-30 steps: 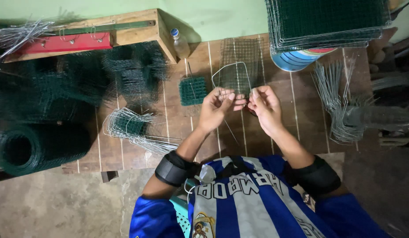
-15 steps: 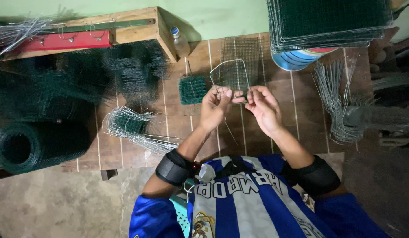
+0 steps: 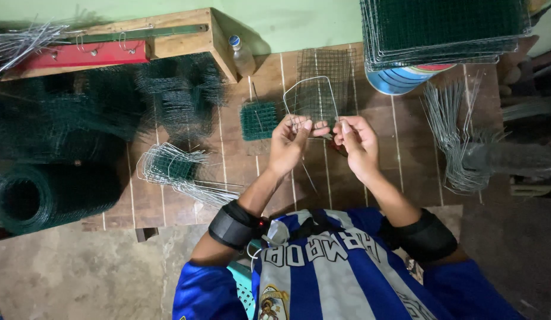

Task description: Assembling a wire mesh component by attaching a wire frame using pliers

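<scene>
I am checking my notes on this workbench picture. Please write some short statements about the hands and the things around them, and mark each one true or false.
1. Both hands, left hand and right hand, hold the bent silver wire frame at its lower ends. True.
2. A small square piece of green wire mesh lies on the wooden plank table, to the left of the left hand. True.
3. The big dark green roll of wire mesh lies at the right edge of the table. False: it lies at the far left.
4. A clear plastic bottle with a blue cap lies beside the wooden box. True.
5. The stack of green mesh panels lies flat on the floor. False: it rests on a blue round container.
</scene>
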